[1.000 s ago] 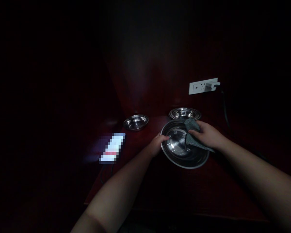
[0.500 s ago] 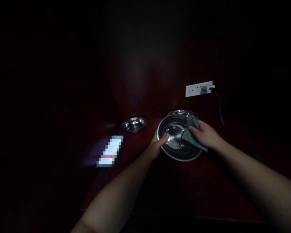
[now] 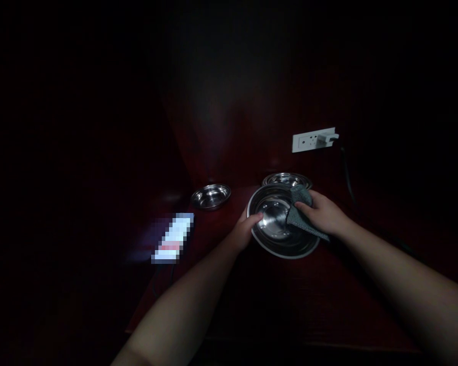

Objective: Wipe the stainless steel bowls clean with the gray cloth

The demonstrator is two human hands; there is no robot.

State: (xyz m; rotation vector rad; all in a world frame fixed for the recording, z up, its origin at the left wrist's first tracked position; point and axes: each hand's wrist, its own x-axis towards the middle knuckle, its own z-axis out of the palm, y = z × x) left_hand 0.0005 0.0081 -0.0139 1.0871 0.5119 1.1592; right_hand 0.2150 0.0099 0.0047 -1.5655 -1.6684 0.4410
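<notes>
A shiny metal bowl (image 3: 273, 216) is held tilted above the dark red table, its inside facing me. My left hand (image 3: 246, 230) grips its left rim, thumb over the edge and fingers hidden behind. A grey-green cloth (image 3: 303, 221) is pinched in my right hand (image 3: 322, 211) and lies over the bowl's right rim, partly against the inner wall. Behind the bowl sits a second metal bowl or dish (image 3: 286, 179), partly covered by it. Another small metal bowl (image 3: 211, 197) stands upright to the left.
A glowing, pixelated phone-like screen (image 3: 173, 239) lies left of my left forearm, with a thin cable below it. On the back wall is a white socket panel (image 3: 305, 141) with a plug (image 3: 326, 138) in it. A dark cord (image 3: 347, 175) hangs beside it.
The held bowl has tipped and dropped slightly, so more of the dish behind it shows. The cloth and right hand have shifted a little along its right rim.
</notes>
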